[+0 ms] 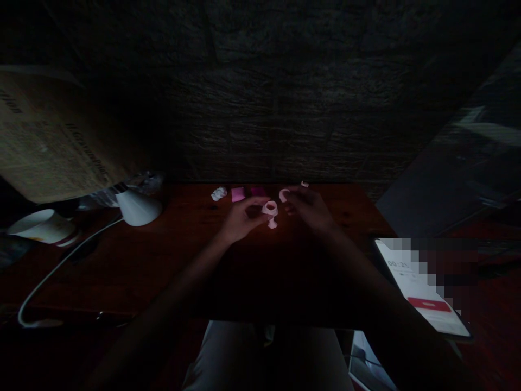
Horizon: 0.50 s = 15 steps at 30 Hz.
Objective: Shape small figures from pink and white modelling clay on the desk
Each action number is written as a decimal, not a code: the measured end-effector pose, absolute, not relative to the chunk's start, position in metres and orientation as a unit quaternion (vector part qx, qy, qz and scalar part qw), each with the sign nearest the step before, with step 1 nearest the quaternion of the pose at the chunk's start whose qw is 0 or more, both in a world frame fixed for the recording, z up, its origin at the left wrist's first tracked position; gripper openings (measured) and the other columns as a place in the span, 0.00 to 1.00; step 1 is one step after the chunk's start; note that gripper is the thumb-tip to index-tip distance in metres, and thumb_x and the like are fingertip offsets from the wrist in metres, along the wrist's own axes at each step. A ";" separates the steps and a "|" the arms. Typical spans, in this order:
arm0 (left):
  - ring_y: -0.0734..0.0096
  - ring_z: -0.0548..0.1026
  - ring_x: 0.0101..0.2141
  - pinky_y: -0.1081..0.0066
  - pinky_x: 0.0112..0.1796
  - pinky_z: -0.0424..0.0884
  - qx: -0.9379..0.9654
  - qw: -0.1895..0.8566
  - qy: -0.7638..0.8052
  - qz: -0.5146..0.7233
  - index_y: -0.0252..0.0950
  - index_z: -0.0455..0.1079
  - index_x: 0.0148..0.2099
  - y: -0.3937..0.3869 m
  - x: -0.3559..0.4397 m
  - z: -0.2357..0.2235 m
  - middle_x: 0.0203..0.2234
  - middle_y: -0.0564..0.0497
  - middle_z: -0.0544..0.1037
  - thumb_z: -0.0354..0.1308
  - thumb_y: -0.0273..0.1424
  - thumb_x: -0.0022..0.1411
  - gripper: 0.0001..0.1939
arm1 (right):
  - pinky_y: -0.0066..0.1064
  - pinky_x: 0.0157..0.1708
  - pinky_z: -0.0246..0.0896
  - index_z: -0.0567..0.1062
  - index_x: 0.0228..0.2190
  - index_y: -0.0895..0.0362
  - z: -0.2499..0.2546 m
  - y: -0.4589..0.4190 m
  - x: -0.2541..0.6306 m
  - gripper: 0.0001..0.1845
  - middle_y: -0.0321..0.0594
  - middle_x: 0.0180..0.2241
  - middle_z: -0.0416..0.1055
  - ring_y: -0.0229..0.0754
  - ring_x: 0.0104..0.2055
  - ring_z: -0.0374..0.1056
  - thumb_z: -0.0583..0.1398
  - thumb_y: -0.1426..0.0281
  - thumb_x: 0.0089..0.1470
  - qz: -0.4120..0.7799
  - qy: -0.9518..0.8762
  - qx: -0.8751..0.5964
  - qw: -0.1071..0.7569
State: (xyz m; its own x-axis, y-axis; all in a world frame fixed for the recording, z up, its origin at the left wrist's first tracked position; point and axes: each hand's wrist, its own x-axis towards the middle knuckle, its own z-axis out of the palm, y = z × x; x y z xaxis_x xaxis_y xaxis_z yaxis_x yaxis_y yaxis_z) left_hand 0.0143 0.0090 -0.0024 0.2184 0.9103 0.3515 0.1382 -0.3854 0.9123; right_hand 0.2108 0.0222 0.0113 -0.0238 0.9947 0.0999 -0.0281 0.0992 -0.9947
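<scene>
My left hand (243, 217) pinches a small pale pink cup-shaped piece (270, 207), perhaps modelling clay, between thumb and fingers. Its round hollow faces up, and a narrow stem-like part widens towards the bottom. A short gap to the right, my right hand (308, 206) grips a curved pale pink piece (284, 195) in its fingertips. Behind my left hand lie a pink square block (238, 194), a dark magenta block (258, 191) and a white crumpled lump (219, 193). A small pale bit (304, 184) shows just beyond my right hand.
The dark reddish wooden table (171, 260) meets a brick-patterned wall (260, 108). At left stand a white lamp base (140, 208) with a cable, a tipped paper cup (43, 227) and a brown printed paper bag (61, 136). A lit phone or tablet (437, 320) lies at right.
</scene>
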 end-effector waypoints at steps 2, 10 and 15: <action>0.63 0.79 0.44 0.63 0.52 0.70 0.653 0.417 0.387 0.500 0.36 0.79 0.44 0.007 0.016 0.000 0.42 0.46 0.83 0.73 0.27 0.50 0.17 | 0.27 0.25 0.68 0.79 0.33 0.57 0.011 0.022 0.211 0.13 0.37 0.28 0.77 0.35 0.26 0.70 0.69 0.61 0.49 0.477 -0.526 -0.466 0.527; 0.69 0.81 0.33 0.72 0.35 0.75 0.397 0.662 0.374 0.514 0.36 0.76 0.44 0.004 0.009 0.009 0.39 0.47 0.82 0.68 0.32 0.58 0.12 | 0.29 0.28 0.72 0.76 0.31 0.55 0.014 0.019 0.210 0.10 0.37 0.30 0.78 0.37 0.28 0.75 0.69 0.64 0.48 0.532 -0.494 -0.437 0.531; 0.72 0.79 0.27 0.74 0.31 0.73 0.276 0.729 0.387 0.492 0.35 0.74 0.41 0.001 0.007 0.013 0.31 0.49 0.82 0.60 0.31 0.66 0.05 | 0.32 0.31 0.74 0.75 0.34 0.54 0.015 0.016 0.209 0.15 0.37 0.31 0.79 0.40 0.30 0.77 0.70 0.61 0.47 0.550 -0.498 -0.406 0.534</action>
State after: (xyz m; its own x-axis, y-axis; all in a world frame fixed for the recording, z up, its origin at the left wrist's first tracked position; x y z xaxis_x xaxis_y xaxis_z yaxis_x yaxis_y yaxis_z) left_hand 0.0066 0.0010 0.0134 0.2151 0.9318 -0.2925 -0.5037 0.3625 0.7842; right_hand 0.2087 0.0161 0.0152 -0.1012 0.9913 0.0847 -0.1842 0.0650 -0.9807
